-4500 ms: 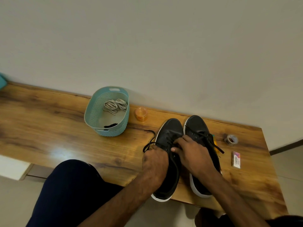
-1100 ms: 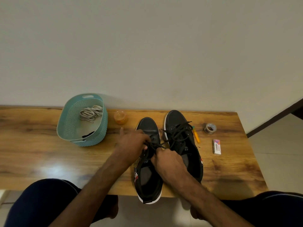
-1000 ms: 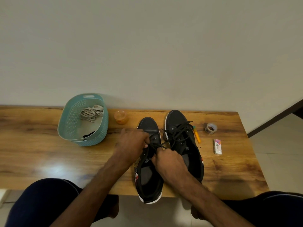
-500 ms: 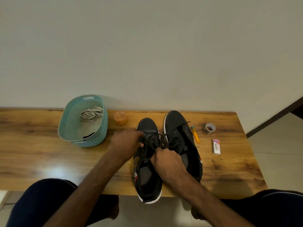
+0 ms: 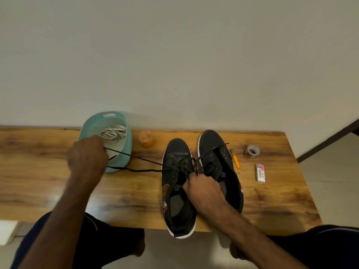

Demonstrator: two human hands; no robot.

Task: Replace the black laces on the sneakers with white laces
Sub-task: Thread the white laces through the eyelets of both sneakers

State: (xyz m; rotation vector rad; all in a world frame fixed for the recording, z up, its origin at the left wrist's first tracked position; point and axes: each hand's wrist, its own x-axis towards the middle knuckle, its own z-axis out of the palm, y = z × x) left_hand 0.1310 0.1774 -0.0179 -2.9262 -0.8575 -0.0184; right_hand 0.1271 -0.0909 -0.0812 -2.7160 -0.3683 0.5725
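Two black sneakers stand side by side on the wooden table, toes toward the wall: the left sneaker (image 5: pixel 177 183) and the right sneaker (image 5: pixel 217 164). My left hand (image 5: pixel 86 156) pinches a black lace (image 5: pixel 143 166) drawn out taut to the left from the left sneaker's eyelets. My right hand (image 5: pixel 204 188) sits between the two sneakers at their tongues, fingers curled round black lace strands. White laces (image 5: pixel 113 133) lie bundled in the teal basket (image 5: pixel 127 152) at the back left.
An orange lidded cup (image 5: pixel 146 138) stands between basket and sneakers. Right of the sneakers lie an orange marker (image 5: pixel 235 161), a tape roll (image 5: pixel 252 151) and a small eraser box (image 5: pixel 260 173). My knees show below the table's front edge.
My left hand has swept left from the left sneaker to the basket's front, pulling a length of black lace out. My right hand stays at the tongues.
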